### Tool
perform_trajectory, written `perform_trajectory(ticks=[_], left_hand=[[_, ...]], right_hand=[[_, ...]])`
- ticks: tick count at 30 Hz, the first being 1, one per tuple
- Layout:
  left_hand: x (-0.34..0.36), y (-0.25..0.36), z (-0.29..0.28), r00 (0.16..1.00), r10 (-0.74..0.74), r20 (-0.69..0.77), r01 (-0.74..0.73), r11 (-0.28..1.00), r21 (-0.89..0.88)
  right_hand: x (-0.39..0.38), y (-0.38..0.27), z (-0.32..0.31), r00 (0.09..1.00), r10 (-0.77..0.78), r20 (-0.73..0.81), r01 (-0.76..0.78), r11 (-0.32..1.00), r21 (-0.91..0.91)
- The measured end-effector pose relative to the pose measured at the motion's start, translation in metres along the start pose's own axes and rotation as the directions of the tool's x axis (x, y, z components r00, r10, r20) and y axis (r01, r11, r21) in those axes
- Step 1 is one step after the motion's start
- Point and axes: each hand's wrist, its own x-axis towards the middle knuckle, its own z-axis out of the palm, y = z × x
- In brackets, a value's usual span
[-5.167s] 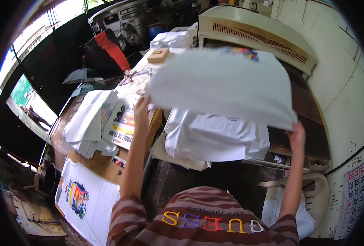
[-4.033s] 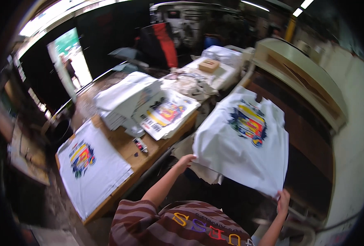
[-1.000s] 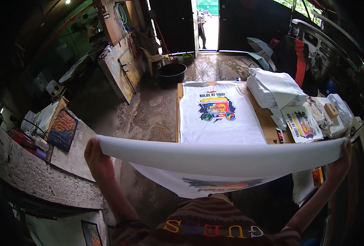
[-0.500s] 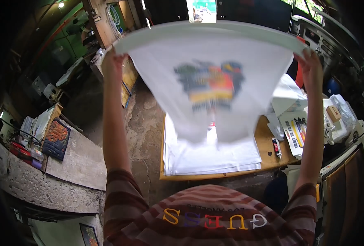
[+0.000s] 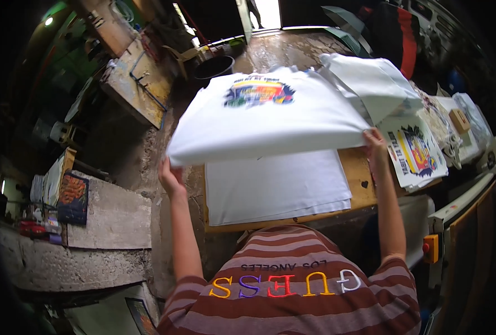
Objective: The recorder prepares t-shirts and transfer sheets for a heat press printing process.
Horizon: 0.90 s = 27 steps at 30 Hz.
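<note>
A white shirt (image 5: 270, 125) with a colourful print, slightly blurred, is stretched between my hands over a stack of white shirts (image 5: 276, 187) on a wooden table (image 5: 365, 187). My left hand (image 5: 171, 175) is closed on the near left corner of the held shirt. My right hand (image 5: 374, 142) grips the near right corner. The far part of the shirt lies low over the stack; whether it rests on it I cannot tell. To the right are a pile of white sheets (image 5: 371, 84) and printed sheets (image 5: 418, 156).
A cardboard box (image 5: 458, 120) sits among white cloths at the right, above a machine with a yellow switch box (image 5: 430, 248). A black tub (image 5: 211, 67) stands beyond the table. A concrete ledge (image 5: 103, 223) is at the left. A person's legs (image 5: 253, 14) show in the doorway.
Since half a second ago both hands have come down with the shirt, from raised high to low over the stack, and its print now faces up.
</note>
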Motion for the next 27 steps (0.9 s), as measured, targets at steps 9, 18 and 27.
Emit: perform_trajectory(ticks=[9,18,27], left_hand=[[-0.081,-0.152,-0.144,0.891,-0.335,-0.306,0.414,0.877,0.244],[-0.086,-0.167,-0.175,0.845,-0.387,-0.369,0.502,0.810,0.302],[-0.108,-0.146,-0.192,0.806,-0.394,-0.442,0.539,0.798,0.271]], right_hand=[[-0.076,0.158,-0.061,0.930,0.189,-0.316,-0.284,0.913,-0.292],[-0.102,0.165,-0.087,0.968,0.022,-0.251,-0.215,0.594,-0.775],[-0.054,0.107,-0.130,0.875,-0.297,-0.383,-0.465,-0.295,-0.835]])
